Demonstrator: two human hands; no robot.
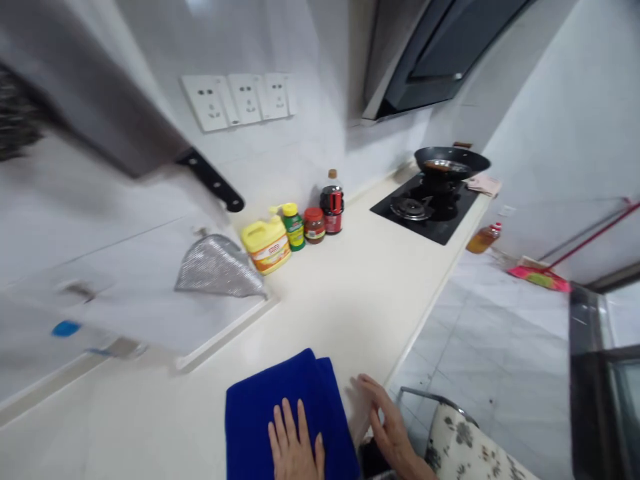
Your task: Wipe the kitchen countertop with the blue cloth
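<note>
Our left hand [295, 443] lies open and flat on a folded blue microfibre towel [285, 393] on the cream stone tabletop [360, 313]; our right hand [390, 423], also open, sits just beside the towel (neither grips anything).

A home kitchen: beyond the hands [294, 443] [393, 427], a cream bench [350, 293] carries a black glass gas hob [425, 210] with a black frying pan [450, 160], beneath a dark angled range hood [430, 67].

Flat and palm down, left hand [295, 443], fingers [289, 417] straight and slightly spread, pointing away from the body. Just beside it, right hand [387, 420] turned on edge, fingers [367, 388] lightly curved leftward, forearm [414, 461] running out of view below.
</note>
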